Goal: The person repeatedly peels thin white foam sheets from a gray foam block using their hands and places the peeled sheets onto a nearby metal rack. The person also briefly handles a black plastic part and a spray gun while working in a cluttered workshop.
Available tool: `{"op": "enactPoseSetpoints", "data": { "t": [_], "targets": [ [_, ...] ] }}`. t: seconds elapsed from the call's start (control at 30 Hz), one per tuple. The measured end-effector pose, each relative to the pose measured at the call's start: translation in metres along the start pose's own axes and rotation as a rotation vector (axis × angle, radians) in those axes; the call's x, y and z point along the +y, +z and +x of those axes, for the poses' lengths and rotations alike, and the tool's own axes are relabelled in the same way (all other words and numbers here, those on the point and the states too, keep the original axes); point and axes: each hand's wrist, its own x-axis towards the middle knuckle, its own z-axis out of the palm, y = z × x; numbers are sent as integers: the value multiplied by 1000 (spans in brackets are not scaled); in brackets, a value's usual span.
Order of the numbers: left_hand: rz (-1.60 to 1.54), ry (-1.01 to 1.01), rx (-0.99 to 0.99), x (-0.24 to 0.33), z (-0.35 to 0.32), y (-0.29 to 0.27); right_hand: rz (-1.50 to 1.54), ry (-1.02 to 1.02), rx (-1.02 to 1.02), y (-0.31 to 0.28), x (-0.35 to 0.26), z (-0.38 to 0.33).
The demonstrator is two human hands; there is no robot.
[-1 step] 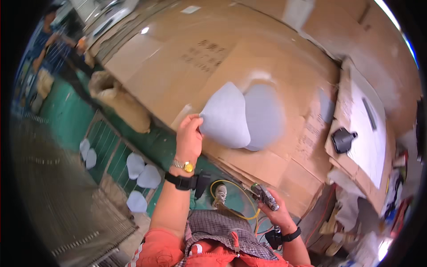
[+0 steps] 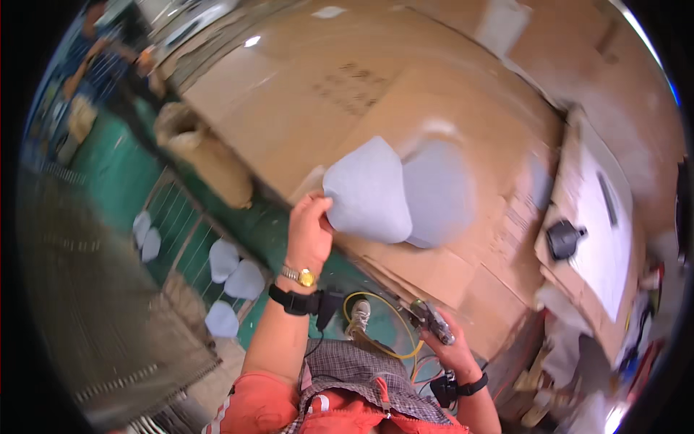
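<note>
My left hand (image 2: 309, 233) grips the lower left edge of a pale grey-blue rounded pad (image 2: 369, 189) and holds it lifted over the brown cardboard surface (image 2: 303, 108). A second pad of the same colour (image 2: 439, 194) lies flat on the cardboard just to its right. My right hand (image 2: 450, 346) is low, near my body, closed around a small metal hand tool (image 2: 431, 320). A yellow hose (image 2: 382, 312) loops beside it. A gold watch and a black strap are on my left wrist.
Several more grey-blue pads (image 2: 230, 269) lie on a wire rack at the lower left over a green floor. A tan sack (image 2: 206, 159) leans against the cardboard's edge. A black funnel-shaped object (image 2: 562, 239) sits on a white board at right. Another person (image 2: 108, 61) stands at the upper left.
</note>
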Motion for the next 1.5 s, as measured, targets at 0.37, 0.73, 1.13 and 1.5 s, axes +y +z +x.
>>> {"op": "enactPoseSetpoints", "data": {
  "t": [0.37,0.73,1.13,1.5],
  "targets": [
    [-581,-100,339,38,-184,-289,-172,131,-399,168,-8,36],
    [-928,178,876,-9,-168,-666,-676,153,-670,390,61,67],
    [-1183,732,1184,31,-117,-908,-746,171,-738,491,139,106],
    [-868,-12,975,-75,-91,-756,-704,64,-639,465,109,102]
  ]
}}
